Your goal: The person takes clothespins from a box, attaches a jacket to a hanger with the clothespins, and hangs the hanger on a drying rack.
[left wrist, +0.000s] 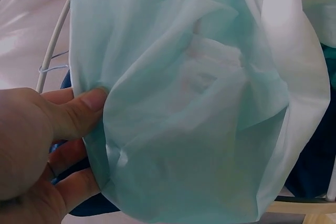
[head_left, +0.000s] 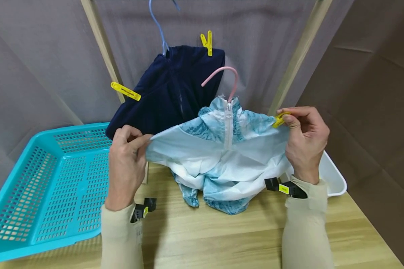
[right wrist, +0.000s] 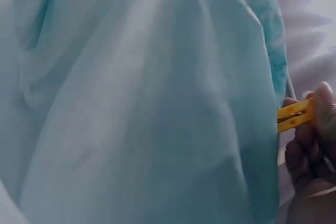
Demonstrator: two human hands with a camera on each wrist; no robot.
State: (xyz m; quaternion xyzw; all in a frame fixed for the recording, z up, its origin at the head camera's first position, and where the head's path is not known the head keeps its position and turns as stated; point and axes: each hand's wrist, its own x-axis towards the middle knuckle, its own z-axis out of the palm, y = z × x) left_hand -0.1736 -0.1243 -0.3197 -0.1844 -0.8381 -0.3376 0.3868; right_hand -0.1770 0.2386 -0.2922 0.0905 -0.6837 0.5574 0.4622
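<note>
Our left hand pinches the jacket and our right hand pinches a yellow clip, so we should stretch the jacket gently without twisting the clip.

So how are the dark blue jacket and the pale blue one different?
The dark jacket is navy; the pale jacket mixes light blue and white. The dark jacket has a blue hanger, the pale jacket a pink hanger. The dark jacket is behind; the pale jacket is in front. Both are on hangers.
</note>
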